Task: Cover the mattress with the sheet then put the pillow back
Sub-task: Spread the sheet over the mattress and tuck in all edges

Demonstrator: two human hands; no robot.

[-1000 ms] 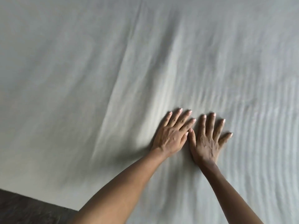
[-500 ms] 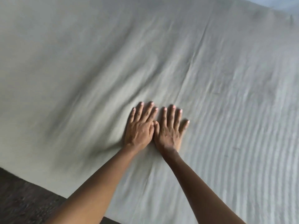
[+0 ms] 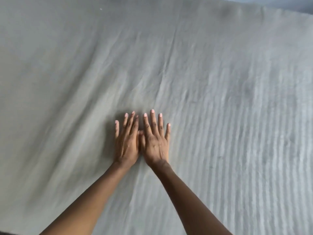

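A pale grey-green sheet lies spread over the mattress and fills nearly the whole view, with shallow creases running up from the middle and fine ripples on the right. My left hand and my right hand lie flat on the sheet side by side, palms down, fingers straight and pointing away from me, thumbs touching. Both press on the fabric and hold nothing. No pillow is in view.
The far edge of the bed meets a lighter blue-grey surface at the top right corner. A thin dark strip of floor shows at the bottom left corner.
Both hands have slid together away from me and leftward across the sheet. The large fold on the left has flattened, and much less floor shows at the bottom left.
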